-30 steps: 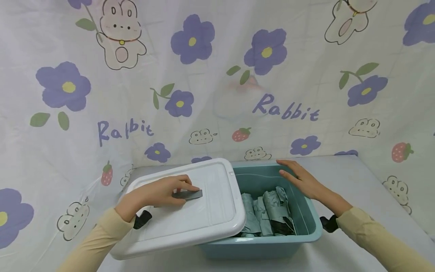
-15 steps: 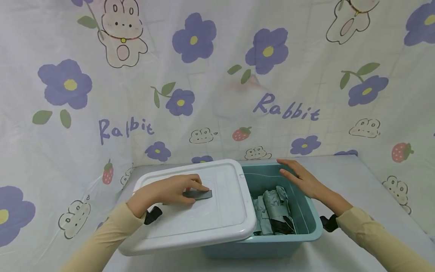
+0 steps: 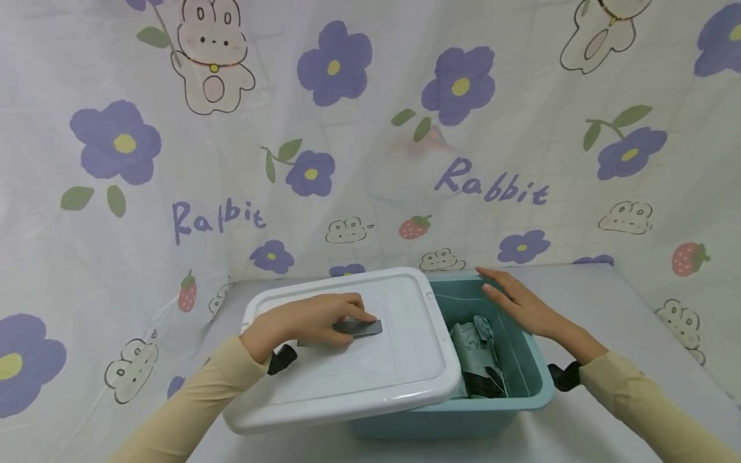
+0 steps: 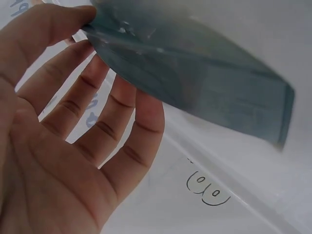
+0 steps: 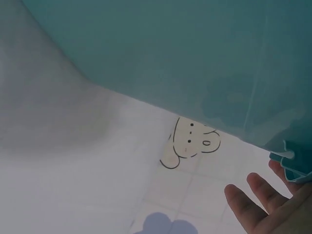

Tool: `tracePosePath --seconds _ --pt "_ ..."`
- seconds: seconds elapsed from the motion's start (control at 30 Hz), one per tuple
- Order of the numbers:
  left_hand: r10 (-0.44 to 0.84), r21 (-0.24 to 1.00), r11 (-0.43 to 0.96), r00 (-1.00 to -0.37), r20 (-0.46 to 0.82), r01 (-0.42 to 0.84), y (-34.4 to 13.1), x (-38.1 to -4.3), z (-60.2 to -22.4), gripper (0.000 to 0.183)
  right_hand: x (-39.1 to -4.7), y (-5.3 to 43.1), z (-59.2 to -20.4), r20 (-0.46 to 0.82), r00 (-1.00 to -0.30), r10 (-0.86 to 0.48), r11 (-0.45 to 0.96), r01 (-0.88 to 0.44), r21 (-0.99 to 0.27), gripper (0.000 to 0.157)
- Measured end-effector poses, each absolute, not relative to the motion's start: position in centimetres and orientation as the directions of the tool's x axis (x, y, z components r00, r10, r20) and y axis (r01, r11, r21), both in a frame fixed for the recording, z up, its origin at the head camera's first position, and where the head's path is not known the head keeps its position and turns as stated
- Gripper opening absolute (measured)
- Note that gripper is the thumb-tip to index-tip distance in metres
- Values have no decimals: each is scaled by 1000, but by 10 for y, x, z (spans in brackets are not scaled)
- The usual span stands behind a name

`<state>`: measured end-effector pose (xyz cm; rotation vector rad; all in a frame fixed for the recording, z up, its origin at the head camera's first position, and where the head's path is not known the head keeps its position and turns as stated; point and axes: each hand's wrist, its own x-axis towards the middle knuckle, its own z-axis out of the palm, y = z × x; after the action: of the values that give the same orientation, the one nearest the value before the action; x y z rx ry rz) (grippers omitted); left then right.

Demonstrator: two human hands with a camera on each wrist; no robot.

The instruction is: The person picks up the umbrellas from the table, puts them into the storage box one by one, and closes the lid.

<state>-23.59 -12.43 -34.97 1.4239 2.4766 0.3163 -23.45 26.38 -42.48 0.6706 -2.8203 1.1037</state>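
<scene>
A white plastic lid (image 3: pixel 405 360) covers the left part of a teal storage bin (image 3: pixel 434 421) and juts out past its left side, slightly tilted. My left hand (image 3: pixel 315 318) grips the grey handle (image 3: pixel 366 328) on top of the lid; in the left wrist view, thumb and fingers pinch this handle (image 4: pixel 214 87). At the bin's right back rim rests my right hand (image 3: pixel 523 308), its fingers (image 5: pixel 239 200) fairly straight beside the rim's corner in the right wrist view. A rolled grey-green fabric bundle (image 3: pixel 470 350) shows in the uncovered part; the lid hides what lies farther left.
The bin stands on a pale grey table (image 3: pixel 585 289). Behind it hangs a white curtain (image 3: pixel 382 161) printed with purple flowers, rabbits and strawberries. A dark band (image 3: pixel 282 360) sits at my left wrist, and another (image 3: pixel 564 377) at my right.
My left hand has slid the lid to the right, so it covers more of the bin and hides some of the bundles. The right hand has stayed at the rim.
</scene>
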Motion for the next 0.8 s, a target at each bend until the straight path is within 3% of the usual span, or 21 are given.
tracePosePath --seconds 0.8 --pt "915 245 404 -390 -107 881 -72 -240 -352 43 -234 263 -414 164 -889 -428 621 -421 -661 50"
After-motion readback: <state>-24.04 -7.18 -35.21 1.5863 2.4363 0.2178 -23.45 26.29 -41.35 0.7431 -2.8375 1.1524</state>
